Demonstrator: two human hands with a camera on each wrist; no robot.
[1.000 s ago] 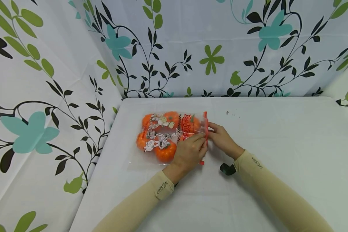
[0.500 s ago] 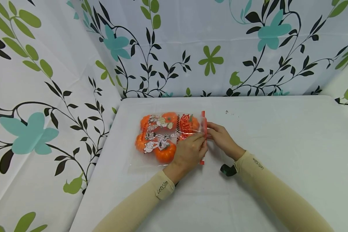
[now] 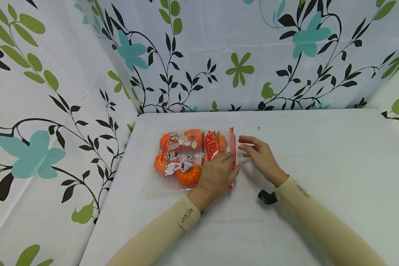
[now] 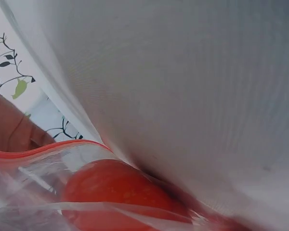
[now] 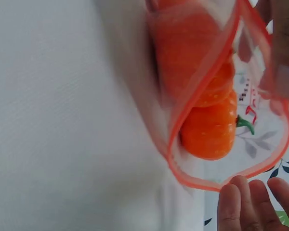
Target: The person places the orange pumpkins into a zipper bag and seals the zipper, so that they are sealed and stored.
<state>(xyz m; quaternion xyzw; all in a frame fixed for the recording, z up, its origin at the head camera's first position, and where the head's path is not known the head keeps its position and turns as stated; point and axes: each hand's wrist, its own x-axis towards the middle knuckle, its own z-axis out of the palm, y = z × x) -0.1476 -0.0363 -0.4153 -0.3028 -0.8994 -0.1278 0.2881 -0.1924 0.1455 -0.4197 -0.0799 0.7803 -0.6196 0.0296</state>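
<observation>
A clear zip bag (image 3: 186, 153) with a red zip edge and printed cartoon figures lies on the table, holding several glossy orange bell peppers (image 3: 188, 175). Near its right end my left hand (image 3: 216, 173) grips the bag by its mouth. The right hand (image 3: 261, 157) is just right of the mouth, fingers slightly bent and holding nothing. From the right wrist, the mouth's red rim (image 5: 195, 182) gapes wide, and a pepper (image 5: 209, 130) with a green stem shows inside. In the left wrist view a pepper (image 4: 120, 197) bulges under the plastic below the red zip edge.
A white cloth covers the table (image 3: 306, 155). Behind and to the left hang curtains (image 3: 193, 55) printed with leaves and flowers. A small dark device (image 3: 267, 197) sits by the right wrist.
My right hand has let go of the bag's mouth and moved a little to the right. The left hand keeps its grip and the bag stays about where it was.
</observation>
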